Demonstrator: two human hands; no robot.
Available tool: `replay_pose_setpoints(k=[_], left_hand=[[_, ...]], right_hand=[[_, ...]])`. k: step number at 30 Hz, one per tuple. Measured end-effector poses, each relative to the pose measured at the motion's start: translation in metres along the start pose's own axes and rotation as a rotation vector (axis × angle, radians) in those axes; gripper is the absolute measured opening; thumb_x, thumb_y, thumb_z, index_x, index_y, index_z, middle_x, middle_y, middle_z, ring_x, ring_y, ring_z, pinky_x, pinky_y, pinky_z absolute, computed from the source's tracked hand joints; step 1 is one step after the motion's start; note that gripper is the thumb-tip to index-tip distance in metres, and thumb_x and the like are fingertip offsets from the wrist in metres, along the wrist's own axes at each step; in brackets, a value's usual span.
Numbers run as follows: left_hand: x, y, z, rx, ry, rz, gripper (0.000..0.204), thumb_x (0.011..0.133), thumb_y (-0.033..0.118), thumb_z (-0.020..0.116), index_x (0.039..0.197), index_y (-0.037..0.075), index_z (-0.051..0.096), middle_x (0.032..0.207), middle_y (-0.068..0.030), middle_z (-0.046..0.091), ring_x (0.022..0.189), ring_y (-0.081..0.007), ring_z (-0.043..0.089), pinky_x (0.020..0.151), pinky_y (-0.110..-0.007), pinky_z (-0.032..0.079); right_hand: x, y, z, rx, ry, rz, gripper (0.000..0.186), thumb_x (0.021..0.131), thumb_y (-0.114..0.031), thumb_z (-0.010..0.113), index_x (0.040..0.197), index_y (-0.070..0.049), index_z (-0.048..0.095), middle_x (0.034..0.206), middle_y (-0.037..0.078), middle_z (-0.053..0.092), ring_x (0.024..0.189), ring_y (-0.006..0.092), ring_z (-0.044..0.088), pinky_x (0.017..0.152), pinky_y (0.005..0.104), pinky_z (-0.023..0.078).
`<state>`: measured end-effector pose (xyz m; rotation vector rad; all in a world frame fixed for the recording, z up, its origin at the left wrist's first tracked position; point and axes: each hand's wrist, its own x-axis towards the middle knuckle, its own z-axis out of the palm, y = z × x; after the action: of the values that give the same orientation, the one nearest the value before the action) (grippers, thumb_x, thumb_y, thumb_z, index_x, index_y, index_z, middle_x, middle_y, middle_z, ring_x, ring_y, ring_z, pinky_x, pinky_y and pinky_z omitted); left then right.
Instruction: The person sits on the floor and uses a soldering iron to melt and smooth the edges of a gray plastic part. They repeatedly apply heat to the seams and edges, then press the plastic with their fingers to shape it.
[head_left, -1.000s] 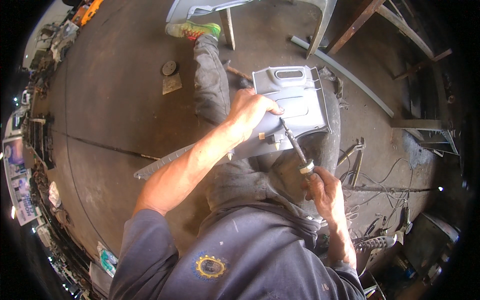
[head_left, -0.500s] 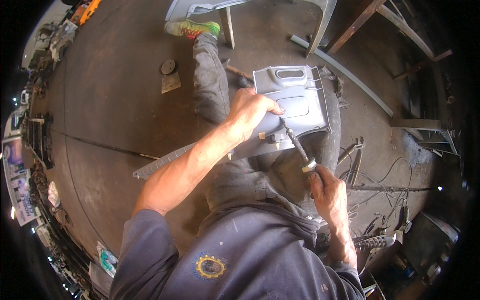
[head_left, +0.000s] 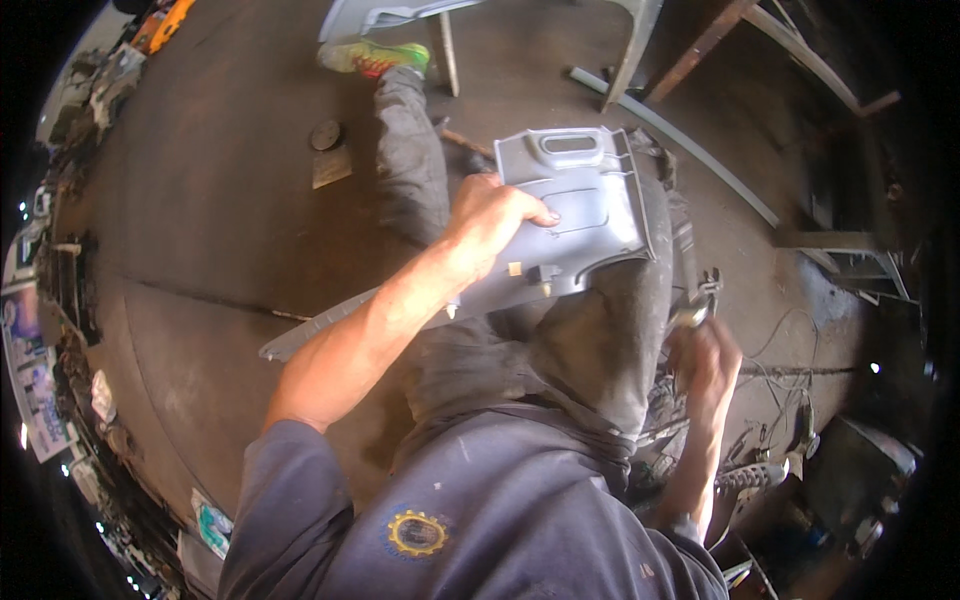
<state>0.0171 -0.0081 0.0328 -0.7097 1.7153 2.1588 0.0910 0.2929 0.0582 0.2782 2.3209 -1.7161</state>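
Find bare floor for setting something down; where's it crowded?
Largest free patch: floor between the round disc and the clutter along the left. Smaller: between the curved grey strip and the tangled cables. Crowded: beside the right hand, among those cables.

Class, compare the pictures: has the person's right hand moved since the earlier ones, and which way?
Yes. Judged against the pliers-like metal tool on the floor, the right hand has moved rightward, away from the gray plastic panel.

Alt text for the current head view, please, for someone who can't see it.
A person's left hand holds a grey moulded panel across their legs. Their right hand, motion-blurred, grips a long-shafted tool to the panel's right, over a brown floor.
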Motion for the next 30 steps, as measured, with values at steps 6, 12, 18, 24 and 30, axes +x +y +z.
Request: replay_pose_setpoints(k=[6,12,18,24,30], left_hand=[[-0.001,0.0,0.002,-0.017,-0.025,0.024,0.028,0.067,-0.004,0.068,0.094,-0.011,0.069,0.084,-0.0182,0.071,0.075,-0.0257,0.07,0.071,-0.035,0.056],[0.001,0.01,0.007,0.005,-0.102,-0.006,0.031,0.069,-0.004,0.067,0.1,-0.01,0.068,0.091,-0.0168,0.071,0.082,-0.0237,0.069,0.08,-0.032,0.054],[-0.001,0.019,0.003,0.048,-0.041,0.022,0.03,0.068,-0.006,0.068,0.098,-0.012,0.068,0.09,-0.0182,0.071,0.081,-0.0248,0.069,0.078,-0.034,0.055],[0.005,0.033,0.03,0.109,-0.204,0.126,0.035,0.07,-0.006,0.067,0.105,-0.01,0.068,0.093,-0.0166,0.072,0.085,-0.0228,0.07,0.081,-0.033,0.054],[-0.007,0.02,0.038,0.246,-0.2,0.123,0.037,0.071,-0.008,0.068,0.107,-0.008,0.068,0.093,-0.0137,0.072,0.084,-0.0188,0.069,0.081,-0.031,0.055]], right_hand=[[0.139,0.183,-0.043,0.082,0.491,0.099,0.029,0.096,-0.028,0.054,0.093,0.0,0.064,0.069,0.005,0.059,0.059,0.0127,0.053,0.054,0.0274,0.043],[0.21,0.397,-0.033,-0.429,0.431,0.137,0.023,0.089,-0.025,0.062,0.094,-0.003,0.065,0.073,0.009,0.064,0.064,0.0171,0.061,0.06,0.0292,0.05],[0.172,0.259,0.029,0.474,0.429,0.101,0.013,0.09,-0.018,0.064,0.095,-0.006,0.065,0.078,0.006,0.064,0.065,0.016,0.059,0.06,0.0287,0.049],[0.125,0.069,-0.031,0.57,0.108,-0.068,0.022,0.09,-0.021,0.068,0.103,-0.006,0.058,0.084,0.004,0.06,0.07,0.0139,0.059,0.06,0.0268,0.047],[0.112,-0.028,-0.012,0.224,-0.103,-0.044,0.032,0.072,-0.017,0.082,0.093,-0.003,0.061,0.087,0.007,0.066,0.073,0.015,0.059,0.063,0.0278,0.045]])
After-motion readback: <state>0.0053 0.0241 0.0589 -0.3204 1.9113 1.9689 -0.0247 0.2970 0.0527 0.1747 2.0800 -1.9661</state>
